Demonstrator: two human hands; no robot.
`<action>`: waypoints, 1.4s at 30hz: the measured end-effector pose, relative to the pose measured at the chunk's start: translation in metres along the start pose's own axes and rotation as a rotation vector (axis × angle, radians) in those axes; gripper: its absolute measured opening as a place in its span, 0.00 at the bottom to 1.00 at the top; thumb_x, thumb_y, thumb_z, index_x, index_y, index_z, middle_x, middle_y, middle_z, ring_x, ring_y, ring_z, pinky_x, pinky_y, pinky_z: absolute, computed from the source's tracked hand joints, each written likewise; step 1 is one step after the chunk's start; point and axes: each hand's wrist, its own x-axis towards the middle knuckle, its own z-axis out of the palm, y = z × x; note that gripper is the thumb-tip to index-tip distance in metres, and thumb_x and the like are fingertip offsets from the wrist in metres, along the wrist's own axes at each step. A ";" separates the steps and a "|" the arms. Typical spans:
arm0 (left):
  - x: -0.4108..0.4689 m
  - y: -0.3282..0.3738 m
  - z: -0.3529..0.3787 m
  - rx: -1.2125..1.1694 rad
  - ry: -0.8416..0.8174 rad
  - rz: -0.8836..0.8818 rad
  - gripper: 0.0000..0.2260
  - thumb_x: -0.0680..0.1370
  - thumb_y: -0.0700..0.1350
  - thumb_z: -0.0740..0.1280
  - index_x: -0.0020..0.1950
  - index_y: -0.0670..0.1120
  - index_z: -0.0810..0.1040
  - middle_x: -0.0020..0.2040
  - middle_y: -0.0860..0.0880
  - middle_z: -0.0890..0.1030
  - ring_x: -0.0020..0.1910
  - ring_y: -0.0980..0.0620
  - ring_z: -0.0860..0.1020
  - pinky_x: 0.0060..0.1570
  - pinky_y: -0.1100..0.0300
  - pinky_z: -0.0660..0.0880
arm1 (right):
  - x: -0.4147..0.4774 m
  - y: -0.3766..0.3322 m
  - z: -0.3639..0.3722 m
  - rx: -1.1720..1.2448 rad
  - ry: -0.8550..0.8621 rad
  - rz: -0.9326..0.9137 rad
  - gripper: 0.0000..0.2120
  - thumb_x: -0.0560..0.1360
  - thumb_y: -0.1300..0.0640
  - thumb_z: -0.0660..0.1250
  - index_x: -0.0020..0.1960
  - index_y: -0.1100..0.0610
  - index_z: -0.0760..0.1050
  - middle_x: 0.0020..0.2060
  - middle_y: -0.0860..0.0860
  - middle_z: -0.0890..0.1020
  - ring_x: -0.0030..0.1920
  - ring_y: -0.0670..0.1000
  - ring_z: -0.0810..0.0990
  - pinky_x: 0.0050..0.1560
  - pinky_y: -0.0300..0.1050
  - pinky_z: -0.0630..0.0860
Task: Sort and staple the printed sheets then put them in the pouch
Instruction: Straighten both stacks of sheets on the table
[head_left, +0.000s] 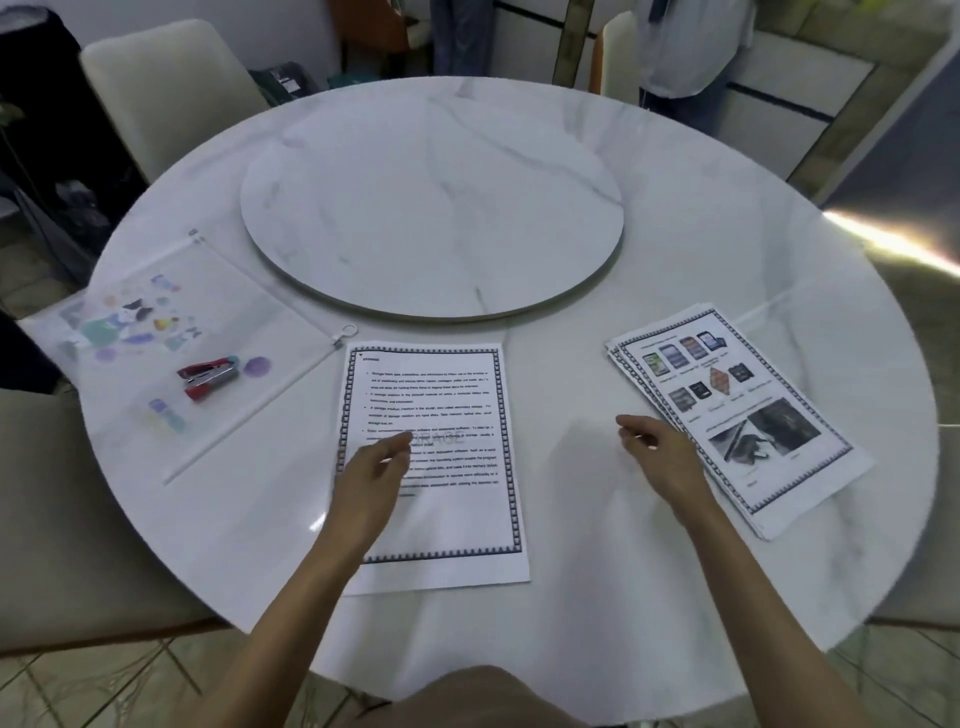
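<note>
A single printed text sheet (441, 415) with a dark patterned border lies flat in front of me. My left hand (371, 475) rests over its left edge, fingers loosely curled, holding nothing. To the right lies a fanned stack of printed sheets (737, 415) with colour pictures on top. My right hand (657, 457) hovers just left of that stack, fingers slightly bent and empty. At the left a clear zip pouch (171, 343) with colourful stickers lies flat. A red stapler (208, 376) sits on top of it.
The round white marble table (571, 545) carries a raised turntable disc (431, 208) in its middle. Cream chairs (161, 88) stand at the far left and near left. A person (685, 57) stands beyond the table's far right side.
</note>
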 end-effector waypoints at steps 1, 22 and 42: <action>-0.002 0.005 0.010 -0.022 -0.017 0.005 0.14 0.79 0.40 0.59 0.63 0.48 0.75 0.60 0.48 0.77 0.59 0.49 0.76 0.65 0.50 0.70 | 0.008 0.005 -0.013 0.005 0.017 -0.007 0.12 0.76 0.63 0.63 0.58 0.60 0.77 0.51 0.56 0.80 0.48 0.51 0.76 0.44 0.31 0.70; 0.019 0.089 0.266 -0.217 -0.298 -0.261 0.13 0.79 0.45 0.60 0.63 0.46 0.69 0.55 0.45 0.75 0.53 0.49 0.75 0.55 0.58 0.71 | 0.152 0.113 -0.170 -0.326 -0.114 0.114 0.26 0.75 0.55 0.65 0.69 0.65 0.64 0.63 0.66 0.70 0.65 0.64 0.68 0.66 0.52 0.64; 0.032 0.085 0.263 -0.144 -0.216 -0.369 0.07 0.79 0.44 0.60 0.52 0.43 0.75 0.39 0.48 0.79 0.32 0.55 0.78 0.34 0.64 0.75 | 0.118 0.107 -0.129 -0.260 -0.156 0.273 0.20 0.75 0.52 0.61 0.58 0.67 0.72 0.59 0.64 0.75 0.59 0.63 0.74 0.59 0.53 0.72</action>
